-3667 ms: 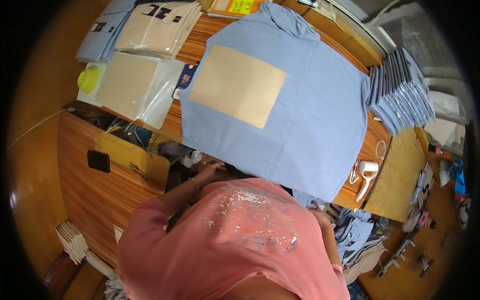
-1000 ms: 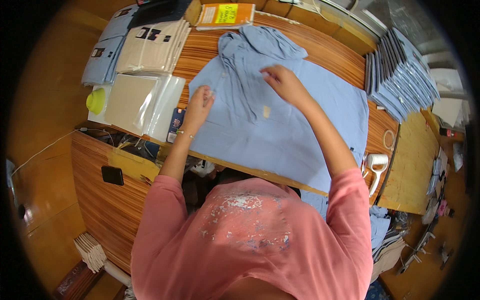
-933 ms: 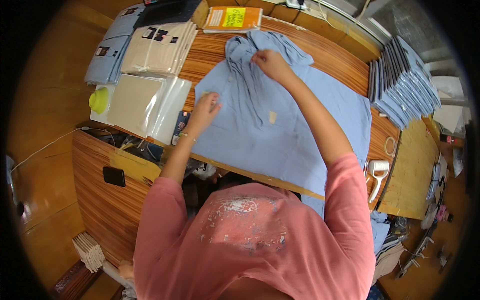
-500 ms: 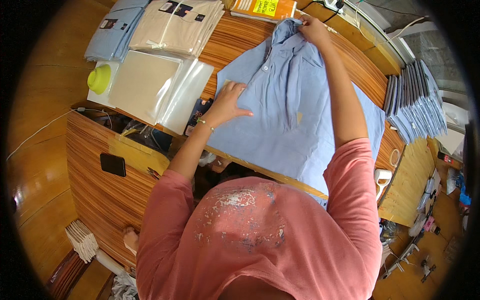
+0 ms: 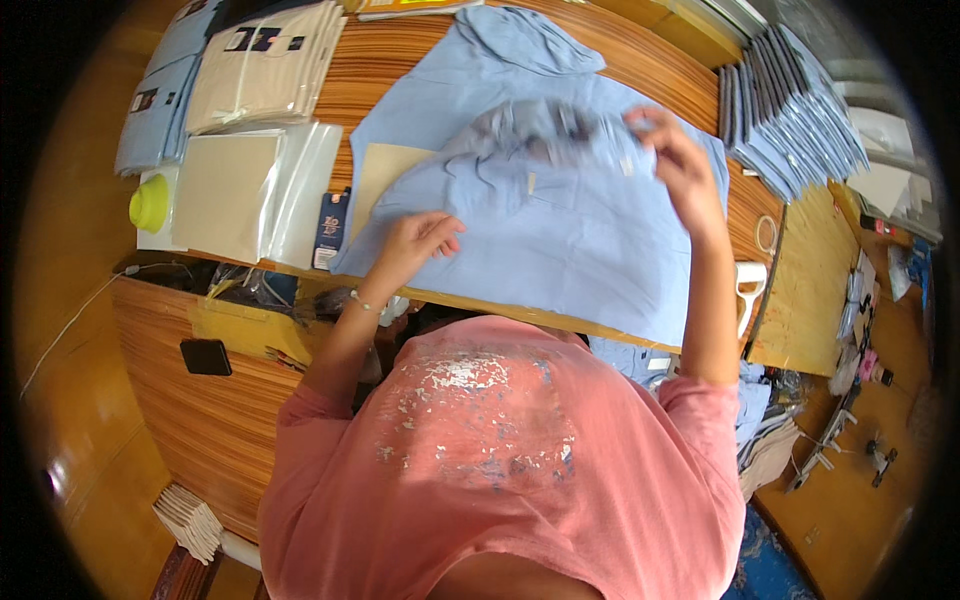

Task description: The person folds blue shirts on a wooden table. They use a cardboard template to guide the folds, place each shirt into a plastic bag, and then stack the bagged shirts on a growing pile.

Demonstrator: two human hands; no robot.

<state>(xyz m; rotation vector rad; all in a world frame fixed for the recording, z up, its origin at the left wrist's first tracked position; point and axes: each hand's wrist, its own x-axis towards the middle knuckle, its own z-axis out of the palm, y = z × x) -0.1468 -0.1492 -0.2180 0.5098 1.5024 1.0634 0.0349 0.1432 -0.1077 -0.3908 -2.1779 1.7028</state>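
Note:
A light blue shirt lies spread over the table, its collar end flipped toward me and blurred by motion. My right hand is beside that moving collar, fingers apart, with no cloth visibly gripped. Over the shirt's near left part is my left hand, its fingers loosely bent and holding nothing I can see. A beige card shows partly from under the shirt's left side. Another stretch of blue cloth extends to the far edge.
At the left are packed beige shirts, packed blue shirts, clear sleeves and a lime-green bowl-shaped thing. A dark tag lies near my left hand. Packed shirts and a white-handled tool stand right.
The collar end came from the far edge toward me, uncovering more of the card. My right hand drew back nearer; my left hand shifted left and nearer, its fingers now bent.

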